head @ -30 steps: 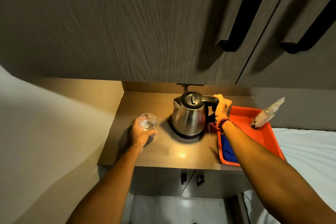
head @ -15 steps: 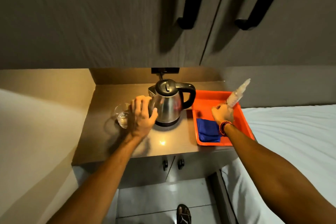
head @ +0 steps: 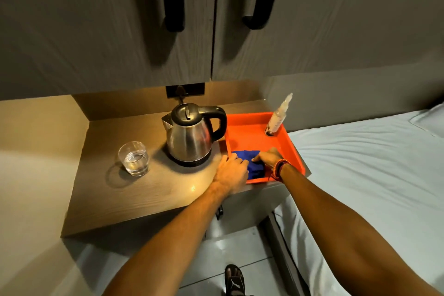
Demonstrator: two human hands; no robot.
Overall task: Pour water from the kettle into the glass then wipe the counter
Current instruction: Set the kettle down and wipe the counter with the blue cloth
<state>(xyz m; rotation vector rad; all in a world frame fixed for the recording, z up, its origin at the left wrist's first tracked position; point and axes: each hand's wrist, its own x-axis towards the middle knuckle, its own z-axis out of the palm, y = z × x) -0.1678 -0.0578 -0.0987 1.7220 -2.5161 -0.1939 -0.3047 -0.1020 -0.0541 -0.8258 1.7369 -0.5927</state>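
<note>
The glass (head: 133, 158), partly filled with water, stands on the counter (head: 115, 199) left of the kettle (head: 192, 134), which sits upright on its base. In the orange tray (head: 286, 144) lies a blue cloth (head: 249, 163). The left hand (head: 231, 173) and right hand (head: 269, 158) both rest on the cloth; whether either grips it cannot be determined. A spray bottle (head: 278, 118) stands at the tray's far corner.
</note>
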